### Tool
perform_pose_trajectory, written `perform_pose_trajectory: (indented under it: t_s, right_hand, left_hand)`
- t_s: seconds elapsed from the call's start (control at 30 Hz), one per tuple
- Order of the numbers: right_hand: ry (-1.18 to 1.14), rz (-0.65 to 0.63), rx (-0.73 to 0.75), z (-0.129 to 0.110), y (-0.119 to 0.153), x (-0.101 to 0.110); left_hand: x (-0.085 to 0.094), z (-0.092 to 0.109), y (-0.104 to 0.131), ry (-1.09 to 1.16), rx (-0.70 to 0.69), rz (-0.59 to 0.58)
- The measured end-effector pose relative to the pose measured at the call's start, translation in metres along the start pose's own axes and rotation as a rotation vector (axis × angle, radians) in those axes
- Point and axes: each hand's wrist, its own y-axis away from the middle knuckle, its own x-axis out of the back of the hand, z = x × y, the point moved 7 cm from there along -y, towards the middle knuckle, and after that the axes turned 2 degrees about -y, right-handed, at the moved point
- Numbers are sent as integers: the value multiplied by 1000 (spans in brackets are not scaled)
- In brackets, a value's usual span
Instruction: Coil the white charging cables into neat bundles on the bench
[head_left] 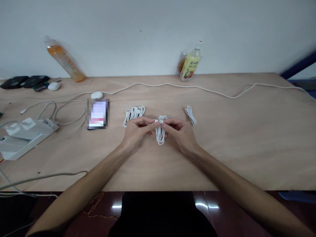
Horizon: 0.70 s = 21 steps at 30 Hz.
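Between my two hands is a white USB cable (160, 135), coiled into a narrow bundle, its loops hanging down toward me. My left hand (138, 131) pinches the bundle's upper part from the left, thumb and fingers together. From the right, my right hand (181, 133) pinches the same upper part, the thumb tips nearly meeting. Several more coiled white cables (134, 113) lie in a group just beyond my left hand. A single coiled white cable (190, 115) rests beyond my right hand. My fingers partly hide the top of the held bundle.
A phone (98, 113) and a white oval case (96, 95) lie to the left. Farther left stands a white multi-slot device (27, 138) among loose cords. A long white cord (170, 84) crosses the table's back. An orange drink bottle (65, 61) and a yellow drink bottle (191, 64) stand by the wall.
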Motion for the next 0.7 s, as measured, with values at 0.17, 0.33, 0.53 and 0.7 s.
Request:
perform_pose_trajectory:
  t_s: [0.17,0.33,0.53,0.7]
  right_hand:
    - [-8,10,16,1,-1,1]
    - [-25,50,-7,3,-4,6]
    - [-32,51,-4,3,-4,6]
    - [-28,55,12,-1,-3,3]
  left_hand:
    - [-5,-9,0,150,103,-58]
    - [-8,-12,0,244,165,-89]
    - [-9,-12,-1,241,149,-110]
    - [-5,-6,-3,140,60,-92]
